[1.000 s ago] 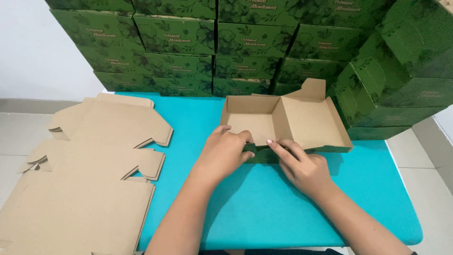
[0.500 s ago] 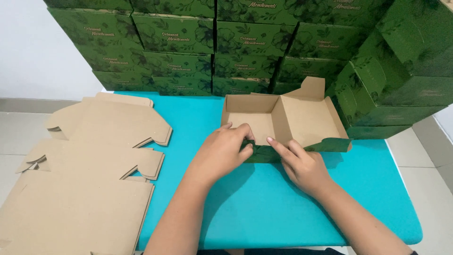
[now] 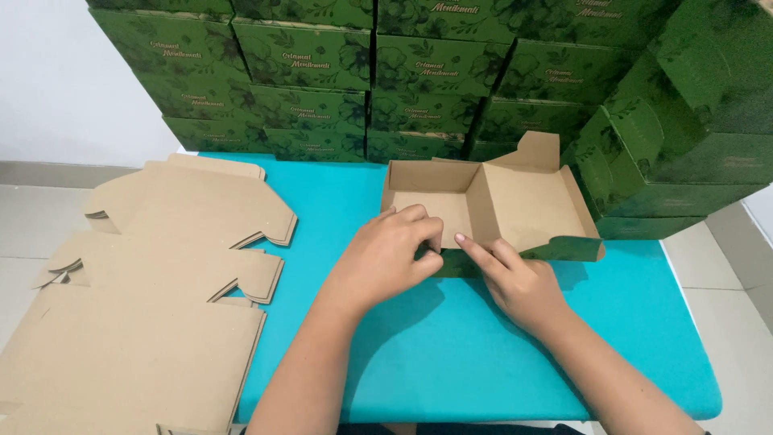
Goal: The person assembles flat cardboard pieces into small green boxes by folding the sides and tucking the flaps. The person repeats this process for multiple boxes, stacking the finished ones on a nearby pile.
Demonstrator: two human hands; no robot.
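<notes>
A half-folded cardboard box (image 3: pixel 515 201), brown inside and green outside, sits on the turquoise table (image 3: pixel 483 362) in the head view. My left hand (image 3: pixel 386 258) pinches the box's near front wall between thumb and fingers. My right hand (image 3: pixel 519 282) rests just right of it, index finger pressing on the same front edge. The box's lid and side flap stand up at the back right. The front wall is partly hidden behind my fingers.
Flat, unfolded brown cardboard blanks (image 3: pixel 161 274) lie stacked on the left, overhanging the table. Several finished green boxes (image 3: pixel 403 72) are piled along the back wall and in a leaning stack at the right (image 3: pixel 684 121). Tiled floor lies on both sides.
My hands have folded the near front wall up and inward; the left hand curled tighter onto it, and the right index finger shifted left along the edge.
</notes>
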